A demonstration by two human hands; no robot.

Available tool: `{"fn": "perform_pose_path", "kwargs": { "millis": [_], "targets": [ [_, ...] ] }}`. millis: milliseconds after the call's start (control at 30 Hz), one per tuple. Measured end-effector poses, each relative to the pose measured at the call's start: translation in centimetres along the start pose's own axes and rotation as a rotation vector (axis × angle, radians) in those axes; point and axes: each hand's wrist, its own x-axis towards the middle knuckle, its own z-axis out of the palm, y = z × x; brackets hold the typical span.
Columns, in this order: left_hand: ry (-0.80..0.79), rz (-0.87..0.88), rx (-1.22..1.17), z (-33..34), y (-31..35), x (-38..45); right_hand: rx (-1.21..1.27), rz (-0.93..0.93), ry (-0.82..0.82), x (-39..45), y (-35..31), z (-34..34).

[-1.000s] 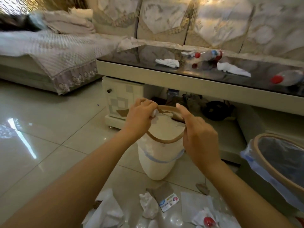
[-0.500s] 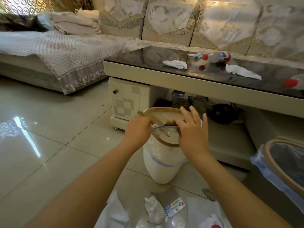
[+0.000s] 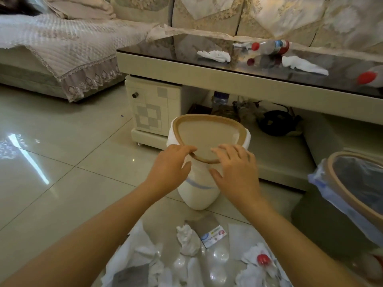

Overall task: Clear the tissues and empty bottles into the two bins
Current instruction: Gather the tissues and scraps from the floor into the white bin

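Observation:
A white bin (image 3: 199, 196) with a white liner stands on the floor before the coffee table. Its brown rim ring (image 3: 207, 118) sits level on top. My left hand (image 3: 170, 165) grips the ring's near edge, thumb against the bin's side. My right hand (image 3: 236, 169) rests on the near rim with fingers spread. A second bin (image 3: 339, 191) with a bluish liner stands at the right. Tissues (image 3: 214, 55) and an empty bottle (image 3: 271, 46) lie on the table. More tissues (image 3: 187, 239) and a red-capped bottle (image 3: 263, 261) lie on the floor near me.
The glass-topped coffee table (image 3: 186, 73) has a small drawer unit (image 3: 153, 110) and a low shelf with dark clutter (image 3: 275, 123). A sofa (image 3: 62, 48) with a lace cover runs along the back and left. Glossy tiled floor (image 3: 62, 172) spreads to the left.
The brown ring, held tilted above the white bin before, now lies flat on its top. Both hands have dropped to the ring's near edge, and the right hand's fingers have spread.

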Motion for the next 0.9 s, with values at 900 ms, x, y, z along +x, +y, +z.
{"fn": "perform_pose_path", "kwargs": {
  "millis": [900],
  "targets": [
    [-0.778, -0.174, 0.222, 17.8, -4.0, -10.6, 0.157, 0.163, -0.64, -17.5, 5.0, 10.9]
  ]
}}
